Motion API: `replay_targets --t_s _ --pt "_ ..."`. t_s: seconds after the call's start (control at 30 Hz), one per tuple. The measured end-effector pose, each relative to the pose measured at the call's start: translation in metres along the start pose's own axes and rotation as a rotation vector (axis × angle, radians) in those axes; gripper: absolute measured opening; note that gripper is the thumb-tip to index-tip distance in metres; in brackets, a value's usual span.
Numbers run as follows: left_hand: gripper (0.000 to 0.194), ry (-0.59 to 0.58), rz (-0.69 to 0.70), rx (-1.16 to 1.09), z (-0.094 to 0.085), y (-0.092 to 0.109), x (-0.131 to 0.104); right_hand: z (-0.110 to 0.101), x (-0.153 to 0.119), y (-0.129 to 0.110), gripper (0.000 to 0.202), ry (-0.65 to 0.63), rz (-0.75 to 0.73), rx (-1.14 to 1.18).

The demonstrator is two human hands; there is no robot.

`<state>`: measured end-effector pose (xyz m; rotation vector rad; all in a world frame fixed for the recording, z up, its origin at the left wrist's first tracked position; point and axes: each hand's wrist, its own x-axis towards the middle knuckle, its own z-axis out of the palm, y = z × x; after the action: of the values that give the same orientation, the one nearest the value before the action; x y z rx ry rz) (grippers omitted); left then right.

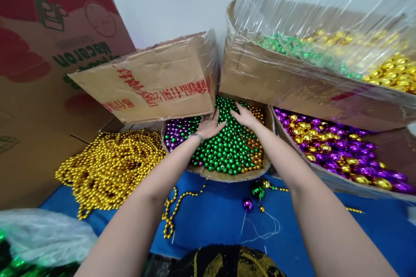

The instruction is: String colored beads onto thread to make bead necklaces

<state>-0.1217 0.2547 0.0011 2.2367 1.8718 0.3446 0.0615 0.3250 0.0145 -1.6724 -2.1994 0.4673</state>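
Note:
Both arms reach into a low cardboard box (240, 178) filled with shiny green beads (224, 151). Purple beads (177, 130) lie along its left side and orange-gold beads (256, 151) along its right. My left hand (209, 126) rests on the green beads, palm partly turned up, fingers spread and nothing held. My right hand (244, 117) lies at the back right of the green beads with its fingers apart; some fingertips are close to or among the beads. A bracelet (196, 136) circles my left wrist.
Gold bead strands (113, 169) pile up at left on the blue table (214, 216). A tilted carton (162, 82) overhangs the bead box. At right stand a plastic-wrapped carton (292, 73) and a box of purple and gold beads (341, 151). Loose ornaments (258, 189) with thread lie in front.

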Motion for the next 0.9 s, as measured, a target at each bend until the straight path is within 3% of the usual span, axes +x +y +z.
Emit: replay_targets --t_s 0.1,0.2,0.43,0.57,0.73,0.9 --pt "0.078 -0.018 0.026 0.023 -0.002 0.002 -0.003 -0.018 0.000 0.012 0.049 0.013 0.025 -0.040" --pt "0.076 -0.032 0.085 0.046 -0.002 0.005 -0.005 -0.022 -0.003 0.012 0.042 0.024 -0.004 -0.077" --pt "0.073 -0.070 0.130 -0.001 0.002 0.012 -0.005 -0.004 -0.022 -0.002 0.051 -0.050 -0.194 -0.126" --pt "0.070 -0.052 0.119 0.010 0.003 0.012 -0.005 -0.027 -0.048 -0.006 0.052 -0.024 -0.244 -0.127" --pt "0.062 0.023 0.089 0.100 0.000 0.017 -0.016 -0.083 -0.126 -0.006 0.037 0.071 -0.398 -0.076" --pt "0.049 0.190 0.325 0.093 -0.014 0.033 -0.052 -0.121 -0.243 0.011 0.036 0.168 -0.396 -0.057"
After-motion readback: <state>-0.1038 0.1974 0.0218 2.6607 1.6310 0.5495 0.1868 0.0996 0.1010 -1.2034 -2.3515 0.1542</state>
